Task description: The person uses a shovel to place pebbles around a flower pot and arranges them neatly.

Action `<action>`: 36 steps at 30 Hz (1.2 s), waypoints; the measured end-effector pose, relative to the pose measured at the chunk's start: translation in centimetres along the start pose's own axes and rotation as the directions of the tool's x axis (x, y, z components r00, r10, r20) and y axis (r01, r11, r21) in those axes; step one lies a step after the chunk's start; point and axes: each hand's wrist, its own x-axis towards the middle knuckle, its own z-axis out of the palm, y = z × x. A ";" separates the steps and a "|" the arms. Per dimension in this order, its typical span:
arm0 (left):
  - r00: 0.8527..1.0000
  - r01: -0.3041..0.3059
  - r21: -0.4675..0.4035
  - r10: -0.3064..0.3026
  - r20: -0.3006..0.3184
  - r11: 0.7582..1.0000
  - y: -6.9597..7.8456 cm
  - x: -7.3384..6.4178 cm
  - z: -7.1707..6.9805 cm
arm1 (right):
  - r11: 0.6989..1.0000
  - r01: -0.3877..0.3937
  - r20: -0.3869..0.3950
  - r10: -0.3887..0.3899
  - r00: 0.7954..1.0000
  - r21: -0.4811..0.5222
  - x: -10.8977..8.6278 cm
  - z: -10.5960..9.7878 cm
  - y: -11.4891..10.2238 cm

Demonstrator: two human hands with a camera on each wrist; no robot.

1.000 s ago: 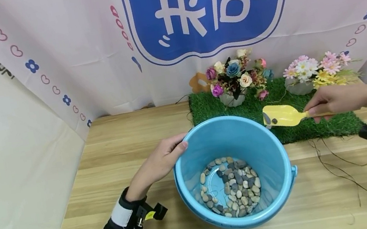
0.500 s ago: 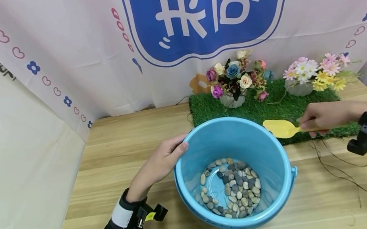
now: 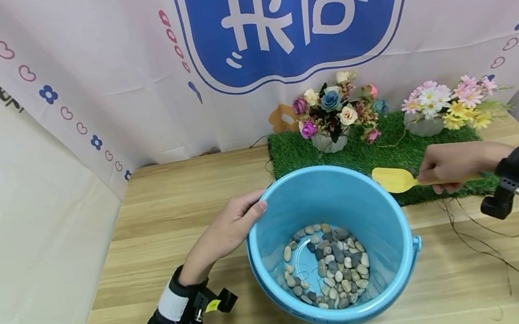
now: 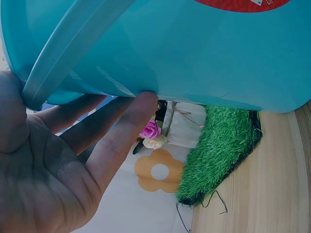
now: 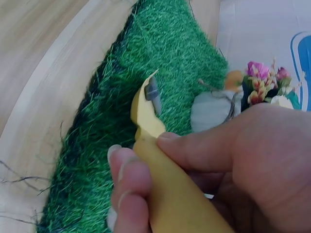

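Note:
A light blue bucket (image 3: 347, 314) stands on the table with grey, tan and white pebbles (image 3: 342, 269) spread over part of its bottom. My left hand (image 3: 229, 225) holds its left rim, thumb over the edge; in the left wrist view the fingers (image 4: 121, 126) lie along the outer wall. My right hand (image 3: 453, 165) grips the handle of a yellow scoop (image 3: 393, 179) over the artificial grass mat (image 3: 289, 151), right of the bucket. The scoop's blade is tipped onto its side, its end at the bucket's rim. A grey pebble (image 5: 153, 93) shows against the blade in the right wrist view.
Two pots of artificial flowers, one mixed roses (image 3: 333, 108) and one pink, white and yellow (image 3: 446, 100), stand at the mat's back. Loose dark strands (image 3: 482, 244) lie on the wooden table (image 3: 181, 193). A printed curtain (image 3: 142, 90) hangs behind.
My right hand has moved left and nearer with the scoop. The blade has turned on its side, and the pebbles in it no longer show in the head view. The left hand stays put.

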 end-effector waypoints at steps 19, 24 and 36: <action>1.000 -0.009 0.035 0.009 -0.011 0.999 0.4 0.0 0.0 | 0.985 -0.111 0.058 0.119 0.991 -0.132 -0.1 -0.4 -7.1; 1.000 -0.015 0.037 0.015 -0.005 0.999 0.4 0.0 0.0 | 0.983 -0.121 0.044 0.128 0.991 -0.138 -0.7 -0.7 -7.6; 1.000 -0.019 0.036 0.019 -0.002 0.999 0.4 0.0 -0.1 | 0.995 -0.023 -0.098 0.014 0.995 -0.093 -3.1 -1.9 -7.2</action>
